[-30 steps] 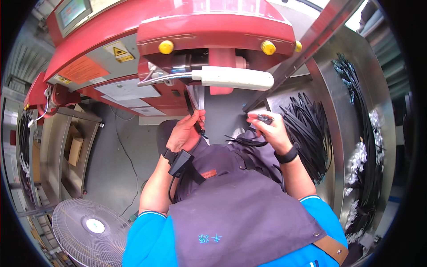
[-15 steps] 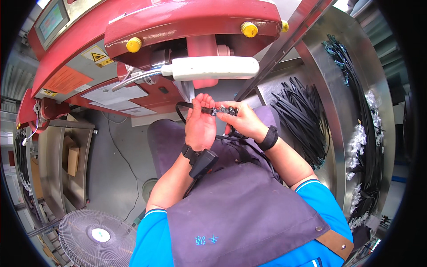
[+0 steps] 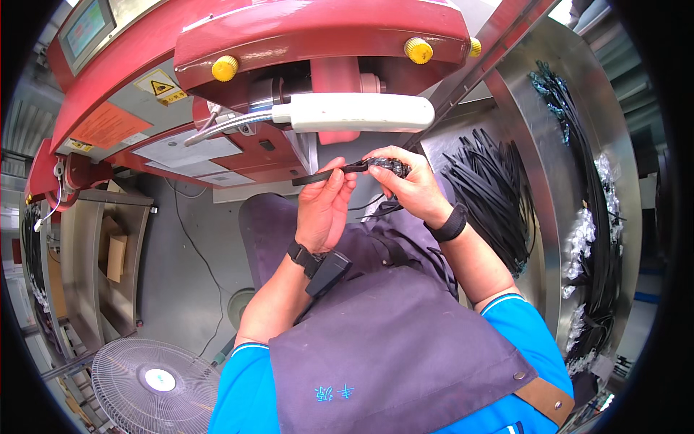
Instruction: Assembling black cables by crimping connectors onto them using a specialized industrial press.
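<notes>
Left hand: the left hand is raised in front of the machine, thumb and fingers pinched on a strip, near its left end.
Right hand: the right hand is closed around the strip's right end, where a dark knobbly bundle sits under the fingers; what that bundle is made of is hard to tell from here.
Strip: thin, black and flat, held level between the two hands, just below the white handle and above the lap.
Loose ends: a few black strands hang from the right hand toward the apron.
Wrists: a black watch on the right, a black band with a small black box on the left.
Machine: a red press fills the far side, with two yellow knobs on its head and a screen at far left.
Right side: a heap of black ties lies on the steel bench, well apart from the hands; more bundles hang along the far right edge.
Left side: a fan stands on the floor, near left.
</notes>
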Demonstrator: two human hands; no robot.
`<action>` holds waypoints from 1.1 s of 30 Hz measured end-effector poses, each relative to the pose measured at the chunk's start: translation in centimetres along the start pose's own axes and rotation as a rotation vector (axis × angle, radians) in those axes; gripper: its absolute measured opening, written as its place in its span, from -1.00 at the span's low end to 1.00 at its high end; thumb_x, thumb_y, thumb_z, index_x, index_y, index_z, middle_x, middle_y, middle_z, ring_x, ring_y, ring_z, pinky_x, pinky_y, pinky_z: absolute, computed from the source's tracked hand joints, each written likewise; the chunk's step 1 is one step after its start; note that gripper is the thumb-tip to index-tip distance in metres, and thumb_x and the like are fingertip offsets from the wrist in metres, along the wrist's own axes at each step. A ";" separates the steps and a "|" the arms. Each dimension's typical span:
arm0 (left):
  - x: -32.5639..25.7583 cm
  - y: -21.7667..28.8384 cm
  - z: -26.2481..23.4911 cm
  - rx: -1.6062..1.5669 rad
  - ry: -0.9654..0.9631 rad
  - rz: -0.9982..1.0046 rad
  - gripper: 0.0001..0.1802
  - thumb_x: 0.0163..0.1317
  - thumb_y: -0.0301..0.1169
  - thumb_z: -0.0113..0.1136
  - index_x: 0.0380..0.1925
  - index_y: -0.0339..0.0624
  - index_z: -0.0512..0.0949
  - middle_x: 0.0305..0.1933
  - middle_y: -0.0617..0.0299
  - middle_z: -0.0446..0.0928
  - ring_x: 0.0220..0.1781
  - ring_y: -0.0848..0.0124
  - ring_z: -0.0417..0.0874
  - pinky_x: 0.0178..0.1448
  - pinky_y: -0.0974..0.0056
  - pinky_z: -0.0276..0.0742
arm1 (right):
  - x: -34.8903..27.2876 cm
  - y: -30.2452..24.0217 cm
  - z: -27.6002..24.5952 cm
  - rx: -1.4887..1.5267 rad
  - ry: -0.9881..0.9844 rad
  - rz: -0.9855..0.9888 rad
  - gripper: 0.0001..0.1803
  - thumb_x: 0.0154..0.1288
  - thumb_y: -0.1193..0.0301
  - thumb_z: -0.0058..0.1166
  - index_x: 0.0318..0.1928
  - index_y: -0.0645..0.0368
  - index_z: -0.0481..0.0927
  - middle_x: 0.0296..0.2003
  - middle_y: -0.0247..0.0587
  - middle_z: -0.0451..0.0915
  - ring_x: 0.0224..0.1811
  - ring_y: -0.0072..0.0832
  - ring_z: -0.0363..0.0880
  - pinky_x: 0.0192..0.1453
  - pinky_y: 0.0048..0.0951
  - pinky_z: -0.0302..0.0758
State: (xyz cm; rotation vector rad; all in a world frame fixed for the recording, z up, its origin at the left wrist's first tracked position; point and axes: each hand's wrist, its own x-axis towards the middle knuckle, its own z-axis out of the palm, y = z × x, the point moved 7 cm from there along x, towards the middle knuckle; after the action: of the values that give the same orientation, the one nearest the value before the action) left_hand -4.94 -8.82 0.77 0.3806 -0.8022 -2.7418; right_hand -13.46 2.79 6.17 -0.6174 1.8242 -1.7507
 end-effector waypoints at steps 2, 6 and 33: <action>0.0 0.2 0.5 0.004 -0.007 0.003 -0.70 0.35 -0.48 0.02 0.04 -0.37 0.43 -0.10 0.12 0.56 -0.10 0.44 0.59 0.05 0.38 0.56 | 0.2 -0.2 -0.1 0.056 -0.004 -0.016 -0.83 0.26 0.43 0.15 -0.17 0.23 0.58 -0.56 -0.49 0.49 -0.61 -0.81 0.35 -0.58 -0.71 0.25; 0.0 0.1 1.6 -0.023 0.000 -0.023 -0.70 0.36 -0.48 0.01 0.04 -0.38 0.42 -0.09 0.09 0.56 -0.08 0.43 0.59 0.06 0.38 0.55 | 0.6 -1.0 -0.6 0.063 0.031 -0.040 -0.83 0.25 0.43 0.17 -0.19 0.24 0.58 -0.54 -0.47 0.52 -0.62 -0.81 0.35 -0.58 -0.71 0.24; 1.4 -0.7 1.1 -0.137 0.117 -0.075 -0.83 0.31 -0.45 0.10 -0.18 -0.32 0.56 -0.05 0.04 0.59 -0.04 0.36 0.61 0.10 0.32 0.54 | 3.3 -1.2 -1.3 0.038 0.102 0.079 -0.75 0.21 0.30 0.21 -0.25 0.24 0.57 -0.48 -0.35 0.63 -0.66 -0.79 0.37 -0.71 -0.69 0.21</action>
State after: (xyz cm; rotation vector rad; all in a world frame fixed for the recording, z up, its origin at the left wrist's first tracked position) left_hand -6.68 -8.14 1.08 0.5460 -0.5786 -2.7928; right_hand -16.80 1.53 7.14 -0.4426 1.8531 -1.7892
